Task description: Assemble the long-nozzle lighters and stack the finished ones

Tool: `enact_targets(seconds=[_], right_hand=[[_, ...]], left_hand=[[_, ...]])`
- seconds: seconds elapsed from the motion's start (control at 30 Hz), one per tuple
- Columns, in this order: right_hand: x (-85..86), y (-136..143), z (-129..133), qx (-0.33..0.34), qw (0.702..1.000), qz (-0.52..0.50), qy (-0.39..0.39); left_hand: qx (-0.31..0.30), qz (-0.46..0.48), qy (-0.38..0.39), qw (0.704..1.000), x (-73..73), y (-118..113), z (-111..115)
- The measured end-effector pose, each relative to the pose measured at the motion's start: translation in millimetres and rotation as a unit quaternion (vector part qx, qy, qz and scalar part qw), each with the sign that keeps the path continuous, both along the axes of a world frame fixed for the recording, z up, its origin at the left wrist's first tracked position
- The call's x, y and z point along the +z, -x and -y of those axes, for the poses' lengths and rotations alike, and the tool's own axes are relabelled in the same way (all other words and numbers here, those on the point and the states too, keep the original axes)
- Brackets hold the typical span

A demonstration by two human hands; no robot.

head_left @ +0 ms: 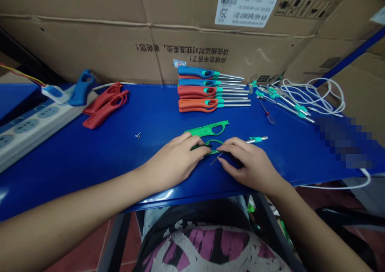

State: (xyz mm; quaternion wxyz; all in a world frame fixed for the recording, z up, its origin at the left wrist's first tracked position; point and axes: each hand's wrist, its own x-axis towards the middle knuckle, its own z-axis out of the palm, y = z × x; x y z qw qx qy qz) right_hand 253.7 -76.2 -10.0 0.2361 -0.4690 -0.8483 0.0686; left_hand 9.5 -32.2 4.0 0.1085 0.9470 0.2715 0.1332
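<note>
My left hand [177,159] is closed on the near green lighter shell half [214,143], its fingers hiding much of the handle part. My right hand [248,161] pinches close to the shell's trigger loop. A thin metal rod [215,159] sticks out from under its fingertips, pointing down and left; its other end is hidden. Just beyond my hands lies the other green shell half [207,129], with its own finger loop. A silver tube with a teal collar [256,139] lies past my right fingers.
Blue, red and orange lighters [198,91] lie in a row at the back by the cardboard box [186,31]. Screws [138,135], red shells [105,107] and a power strip [45,117] are leftward. Rightward are a purple-handled screwdriver [267,113], lighter tubes [288,103] and a white cable [319,97].
</note>
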Motion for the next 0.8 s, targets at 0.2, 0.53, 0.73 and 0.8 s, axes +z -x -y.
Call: enact_targets(seconds=[0.2, 0.53, 0.73, 0.8], right_hand=[[0.2, 1.3, -1.9, -0.007, 0.999, 0.014, 0.03], [1.6, 2.1, -2.6, -0.022, 0.998, 0.019, 0.048], [1.5, 2.5, -1.8, -0.019, 0.999, 0.027, 0.033], [1.9, 2.6, -1.8, -0.016, 0.999, 0.031, 0.033]], left_hand=[[0.001, 0.002, 0.009, 1.0, 0.8, -1.6, -0.1], [0.006, 0.005, 0.009, 1.0, 0.7, -2.1, 1.8], [0.007, 0.005, 0.012, 1.0, -0.6, -2.2, 1.2], [0.008, 0.005, 0.013, 1.0, -0.9, -2.3, 0.9]])
